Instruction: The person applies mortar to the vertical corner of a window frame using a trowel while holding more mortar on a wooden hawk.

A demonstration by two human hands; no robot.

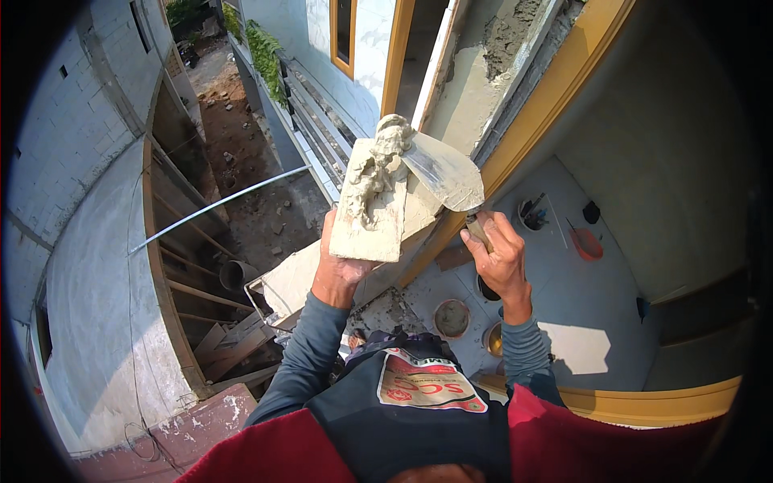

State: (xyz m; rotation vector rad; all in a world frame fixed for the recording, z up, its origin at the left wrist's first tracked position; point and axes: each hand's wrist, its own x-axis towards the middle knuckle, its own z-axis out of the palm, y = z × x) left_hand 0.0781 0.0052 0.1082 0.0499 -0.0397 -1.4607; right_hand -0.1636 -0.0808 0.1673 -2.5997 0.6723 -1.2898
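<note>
A flat mortar board point(370, 205), loaded with a lump of grey mortar point(378, 161), is gripped from below by the left hand point(336, 262), whose fingers are curled tight around its lower edge. The board's long axis runs from about 6 o'clock up to 12 o'clock, tilted slightly toward 1 o'clock, with the mortar heaped at its upper end. At 3 o'clock from the board, a trowel point(443, 173) is held by the right hand point(499, 258), the fingers wrapped shut around its handle. The blade points toward 10 o'clock and touches the mortar at the board's top.

Little room is left at 1 o'clock, where a mortar-smeared wall edge point(499, 48) and a yellow frame point(547, 105) stand just beside the trowel. At 9 o'clock there is an open drop, crossed by a metal pipe point(217, 205), with bare ground seen far below. At 5 o'clock a tiled floor point(580, 298) lies well below, where a bucket point(452, 318) stands.
</note>
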